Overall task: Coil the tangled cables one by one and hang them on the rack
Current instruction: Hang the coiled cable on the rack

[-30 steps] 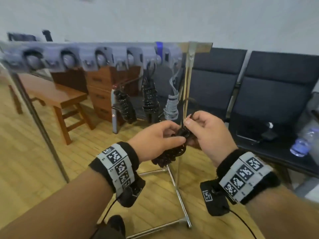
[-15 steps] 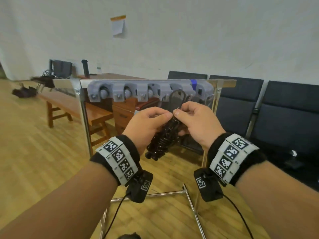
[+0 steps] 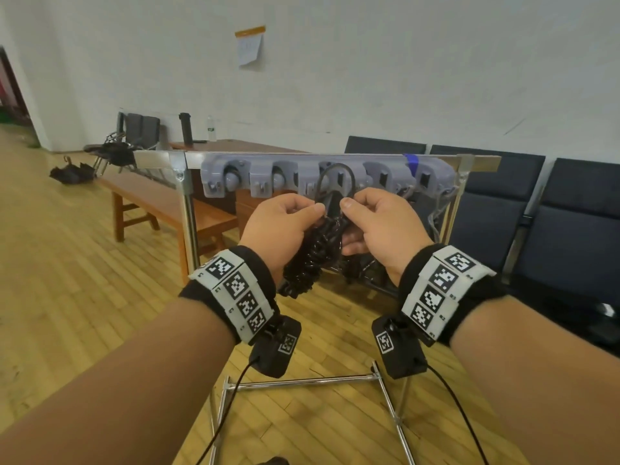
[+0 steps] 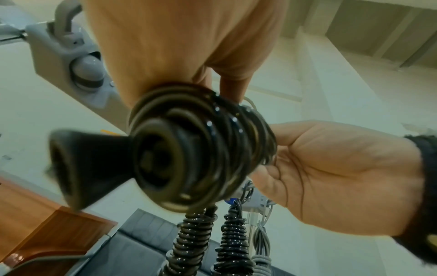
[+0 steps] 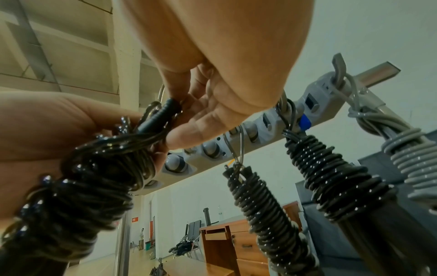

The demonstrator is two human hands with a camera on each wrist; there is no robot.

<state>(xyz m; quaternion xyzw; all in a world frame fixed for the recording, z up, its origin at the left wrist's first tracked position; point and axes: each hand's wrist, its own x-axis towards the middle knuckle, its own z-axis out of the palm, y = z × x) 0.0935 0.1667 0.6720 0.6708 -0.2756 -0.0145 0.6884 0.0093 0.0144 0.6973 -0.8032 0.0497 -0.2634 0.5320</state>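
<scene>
A black coiled cable bundle (image 3: 312,256) hangs between my two hands in front of the grey hook rack (image 3: 328,177). My left hand (image 3: 285,223) pinches its top from the left. My right hand (image 3: 375,223) pinches it from the right. A loop of the cable (image 3: 335,169) stands up above my fingers against the rack's middle hook. In the left wrist view the bundle (image 4: 201,149) shows end-on with a black plug (image 4: 89,171). In the right wrist view two black coils (image 5: 264,205) (image 5: 331,173) and a grey coil (image 5: 416,158) hang from the rack (image 5: 314,104).
The rack sits on a metal frame (image 3: 186,209) with floor bars (image 3: 302,380). Dark chairs (image 3: 570,213) line the wall at right. A wooden bench (image 3: 161,203) and desk stand behind at left. The floor is wood.
Both hands have lifted the black bundle from below the rack up to hook height. Its loop now stands against the middle hook. The camera view has tilted up.
</scene>
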